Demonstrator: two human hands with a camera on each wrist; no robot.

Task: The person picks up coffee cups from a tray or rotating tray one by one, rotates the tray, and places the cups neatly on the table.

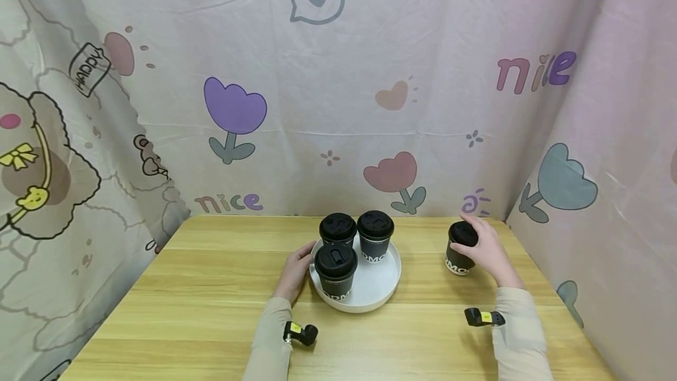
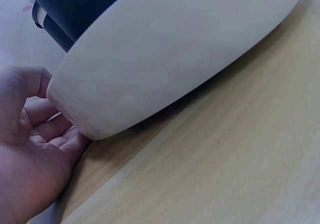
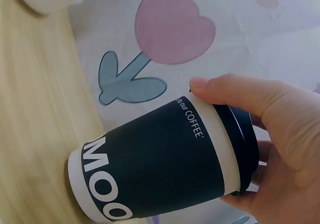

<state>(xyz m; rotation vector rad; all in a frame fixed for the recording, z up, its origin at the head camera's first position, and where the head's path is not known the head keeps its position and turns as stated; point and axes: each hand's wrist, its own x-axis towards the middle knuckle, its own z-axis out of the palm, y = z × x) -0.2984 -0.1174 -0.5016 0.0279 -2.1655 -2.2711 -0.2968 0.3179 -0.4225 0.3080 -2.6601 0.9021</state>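
A round white tray (image 1: 376,284) holds three dark paper coffee cups with black lids: a front cup (image 1: 336,281), a back left cup (image 1: 337,227) and a back right cup (image 1: 375,244). My left hand (image 1: 294,272) grips the tray's left edge; in the left wrist view the thumb is at the rim and the curled fingers touch the white side wall (image 2: 175,58). Right of the tray, my right hand (image 1: 491,254) holds another lidded coffee cup (image 3: 155,164) near its top, thumb on one side, fingers partly hidden behind the lid. This cup is upright at the table.
The wooden table (image 1: 211,298) extends around the tray and the separate cup. A printed curtain (image 1: 317,75) hangs behind the table's back edge and along both sides. Each sleeve carries a small black wrist camera, a left one (image 1: 301,334) and a right one (image 1: 483,317).
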